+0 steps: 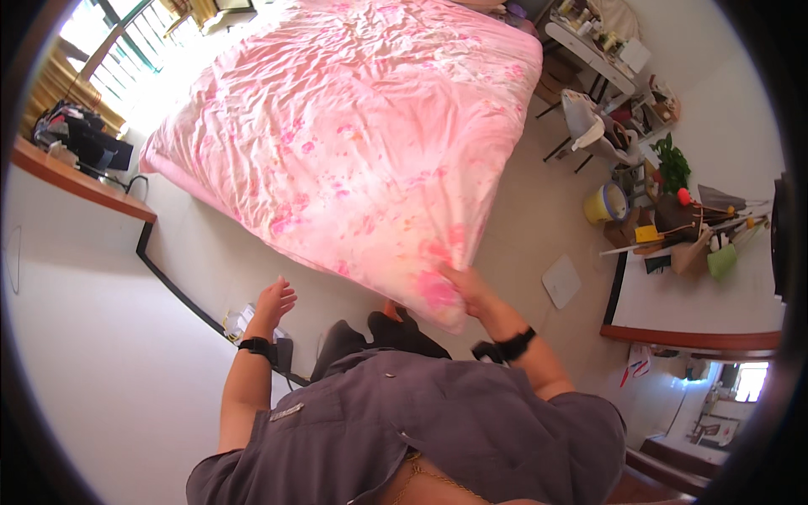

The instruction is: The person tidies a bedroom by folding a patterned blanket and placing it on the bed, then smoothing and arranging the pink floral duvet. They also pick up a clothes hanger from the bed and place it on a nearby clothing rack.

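Observation:
A pink floral bed cover (pixel 337 143) lies wrinkled over the large bed, its near corner drawn out towards me. My right hand (pixel 470 289) grips that corner, with the fingers closed over its right edge and the tip hanging below. The thumb side shows on top of the fabric; the other fingertips are hidden behind it. Off to the left, my left hand (pixel 276 300) hovers above the floor, apart from the bed cover. Its fingers are stretched out, slightly bent, and hold nothing. Both wrists carry black straps with small devices.
A low wall with a wooden ledge (pixel 80 181) runs along the left, piled with dark items. To the right stand a chair (pixel 593 130), a white desk (pixel 589 59), a yellow bin (pixel 606 202) and a flat white scale-like square (pixel 561 281) on the floor.

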Demonstrator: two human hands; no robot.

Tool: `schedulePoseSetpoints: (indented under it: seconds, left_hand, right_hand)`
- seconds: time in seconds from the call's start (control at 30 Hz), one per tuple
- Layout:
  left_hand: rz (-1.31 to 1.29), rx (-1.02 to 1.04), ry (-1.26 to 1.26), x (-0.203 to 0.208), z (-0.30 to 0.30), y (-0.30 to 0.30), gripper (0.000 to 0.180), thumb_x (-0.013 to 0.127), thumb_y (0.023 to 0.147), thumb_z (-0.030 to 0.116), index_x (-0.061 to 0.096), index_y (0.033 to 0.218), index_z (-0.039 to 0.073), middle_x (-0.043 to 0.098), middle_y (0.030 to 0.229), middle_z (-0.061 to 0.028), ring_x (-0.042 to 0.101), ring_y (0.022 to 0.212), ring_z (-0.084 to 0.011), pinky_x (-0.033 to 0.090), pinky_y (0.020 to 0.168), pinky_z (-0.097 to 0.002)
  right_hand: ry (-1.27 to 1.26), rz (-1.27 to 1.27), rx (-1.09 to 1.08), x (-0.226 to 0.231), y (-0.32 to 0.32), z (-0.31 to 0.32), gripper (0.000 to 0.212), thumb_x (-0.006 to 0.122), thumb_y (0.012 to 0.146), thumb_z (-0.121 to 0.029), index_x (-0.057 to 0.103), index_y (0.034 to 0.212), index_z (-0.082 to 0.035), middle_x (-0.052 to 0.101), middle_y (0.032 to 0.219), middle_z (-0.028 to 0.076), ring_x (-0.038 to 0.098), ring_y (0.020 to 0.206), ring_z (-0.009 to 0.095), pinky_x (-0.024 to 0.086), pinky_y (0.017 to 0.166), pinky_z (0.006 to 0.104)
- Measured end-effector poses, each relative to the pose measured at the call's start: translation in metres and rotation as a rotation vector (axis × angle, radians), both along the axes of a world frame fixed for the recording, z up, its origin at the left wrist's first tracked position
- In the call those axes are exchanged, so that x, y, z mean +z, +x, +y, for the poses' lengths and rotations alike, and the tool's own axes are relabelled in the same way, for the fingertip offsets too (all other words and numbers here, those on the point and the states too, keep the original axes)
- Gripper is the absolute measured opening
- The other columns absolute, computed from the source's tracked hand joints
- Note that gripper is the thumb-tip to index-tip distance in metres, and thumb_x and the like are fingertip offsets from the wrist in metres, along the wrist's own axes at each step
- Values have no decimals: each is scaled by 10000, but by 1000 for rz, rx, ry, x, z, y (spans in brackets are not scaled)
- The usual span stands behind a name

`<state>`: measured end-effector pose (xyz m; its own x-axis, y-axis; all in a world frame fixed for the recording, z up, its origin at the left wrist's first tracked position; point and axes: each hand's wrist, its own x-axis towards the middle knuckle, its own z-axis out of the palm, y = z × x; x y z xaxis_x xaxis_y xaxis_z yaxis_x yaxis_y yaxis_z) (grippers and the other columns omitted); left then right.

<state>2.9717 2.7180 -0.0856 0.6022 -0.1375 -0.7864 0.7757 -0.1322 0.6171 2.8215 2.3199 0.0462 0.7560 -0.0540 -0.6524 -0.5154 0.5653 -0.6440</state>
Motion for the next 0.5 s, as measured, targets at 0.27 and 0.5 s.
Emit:
schedulePoseSetpoints:
  seconds: [0.27, 0.5]
  left_hand:
    - [41, 313, -733, -51, -42, 129, 924, 437, 720, 719, 265, 1349, 64, 325, 1355, -157, 315, 1243, -315, 293, 1000, -466]
    - [-160, 430, -642, -39, -13, 288, 549, 431, 858, 463, 438, 1234, 63, 474, 1243, -106, 446, 1143, -272, 352, 970, -438]
  right_hand:
    - [-95, 12, -284, 92, -36, -19, 451, 580, 848, -222, 439, 1214, 2, 558, 1112, 105, 568, 956, 190, 475, 831, 335]
    - [-418, 163, -372, 140, -22, -30, 429, 596, 836, -225, 481, 1169, 20, 589, 1063, 99, 586, 914, 175, 474, 798, 308]
